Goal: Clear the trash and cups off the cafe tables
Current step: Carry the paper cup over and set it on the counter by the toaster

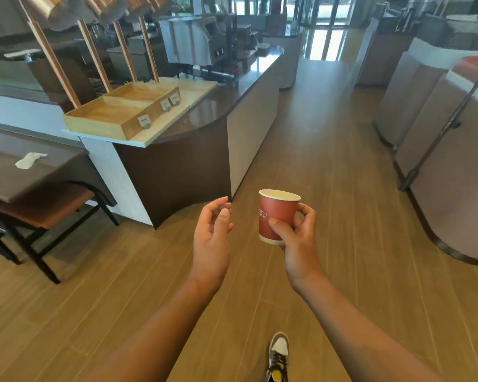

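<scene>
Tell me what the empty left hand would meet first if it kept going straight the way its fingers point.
Probably the dark curved end of the counter: the left hand points up-frame and slightly right over bare wood floor, with nothing nearer in line. Depth is unclear from this one view; it could pass the corner.

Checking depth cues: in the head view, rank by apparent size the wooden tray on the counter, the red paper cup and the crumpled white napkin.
1. Wooden tray, largest
2. Red paper cup, inflated by nearness
3. Crumpled white napkin, smallest
</scene>
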The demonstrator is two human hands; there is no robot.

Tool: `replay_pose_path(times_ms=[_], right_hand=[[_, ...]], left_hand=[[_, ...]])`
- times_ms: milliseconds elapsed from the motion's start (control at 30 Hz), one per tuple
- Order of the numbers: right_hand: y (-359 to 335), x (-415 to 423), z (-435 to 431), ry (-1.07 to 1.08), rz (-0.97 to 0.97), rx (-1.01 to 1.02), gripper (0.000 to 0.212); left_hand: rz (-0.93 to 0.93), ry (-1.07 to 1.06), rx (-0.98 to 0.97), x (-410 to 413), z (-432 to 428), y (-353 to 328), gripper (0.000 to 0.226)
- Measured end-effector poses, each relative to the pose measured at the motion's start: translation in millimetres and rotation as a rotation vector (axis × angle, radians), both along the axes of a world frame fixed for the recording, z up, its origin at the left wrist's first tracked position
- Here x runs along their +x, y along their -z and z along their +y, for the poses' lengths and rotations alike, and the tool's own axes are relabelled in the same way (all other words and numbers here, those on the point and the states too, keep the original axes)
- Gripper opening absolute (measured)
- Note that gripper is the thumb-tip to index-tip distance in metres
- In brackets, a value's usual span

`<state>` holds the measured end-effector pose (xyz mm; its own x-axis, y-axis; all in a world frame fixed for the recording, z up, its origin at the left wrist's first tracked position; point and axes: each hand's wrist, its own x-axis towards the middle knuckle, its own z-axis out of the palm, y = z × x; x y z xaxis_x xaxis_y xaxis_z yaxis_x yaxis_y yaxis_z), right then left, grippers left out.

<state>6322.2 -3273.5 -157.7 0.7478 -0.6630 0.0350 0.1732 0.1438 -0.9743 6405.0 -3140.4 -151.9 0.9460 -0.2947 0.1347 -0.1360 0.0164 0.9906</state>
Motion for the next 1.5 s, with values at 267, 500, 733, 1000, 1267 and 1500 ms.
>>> replay_pose_path(times_ms=[267,500,733,1000,1267,1500], right_hand=[[-18,177,-146,-0.082,-0.001,-0.009,0.057],[-18,316,-230,-0.126,0.031,-0.019,0.059],[-5,482,-297,-0.143,0.024,-0.065,0.056],[-21,664,-357,-0.108,-0.019,-0.037,0.069],[-11,773,-446,-0.039,-0.014,0.030,0.074],[14,869,-571,-0.048,-0.025,0.019,0.060]], left_hand=[[0.008,-0.088,0.010,163,-135,-15,0.034],[0.026,-0.110,-0.008,293,-213,-14,0.026],[0.028,-0.106,-0.036,454,-284,-1,0.024],[0.063,-0.013,-0.017,630,-349,-8,0.023],[0.063,0.001,0.013,750,-443,1,0.022],[0.013,-0.009,0.039,852,-565,14,0.033]])
